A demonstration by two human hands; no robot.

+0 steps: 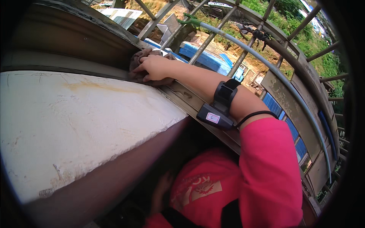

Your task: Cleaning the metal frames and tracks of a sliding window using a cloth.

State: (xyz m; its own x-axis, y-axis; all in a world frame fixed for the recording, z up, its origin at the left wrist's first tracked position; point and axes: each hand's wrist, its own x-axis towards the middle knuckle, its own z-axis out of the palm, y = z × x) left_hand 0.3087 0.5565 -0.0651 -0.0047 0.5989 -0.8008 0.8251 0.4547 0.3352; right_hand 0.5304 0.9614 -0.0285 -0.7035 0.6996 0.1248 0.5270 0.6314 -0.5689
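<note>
My right hand [156, 68] is closed over a crumpled brown cloth [137, 60]. It presses the cloth into the corner where the metal window frame [186, 95] meets the white ledge [76, 125]. The cloth bunches out on both sides of my fingers. A black device on a strap [216, 114] sits on my right forearm, with a cable running to the pink sleeve. Low in the shadow beside my body is my left hand [165, 183], dim and blurred; its fingers cannot be made out.
Beyond the frame stand metal security bars [213, 34]. A long pale pole with a green hooked end [247, 47] leans along them. Flat boards [283, 104] lie against the bars at right. The white ledge has a rough, chipped front edge. Blue sheets and greenery show outside below.
</note>
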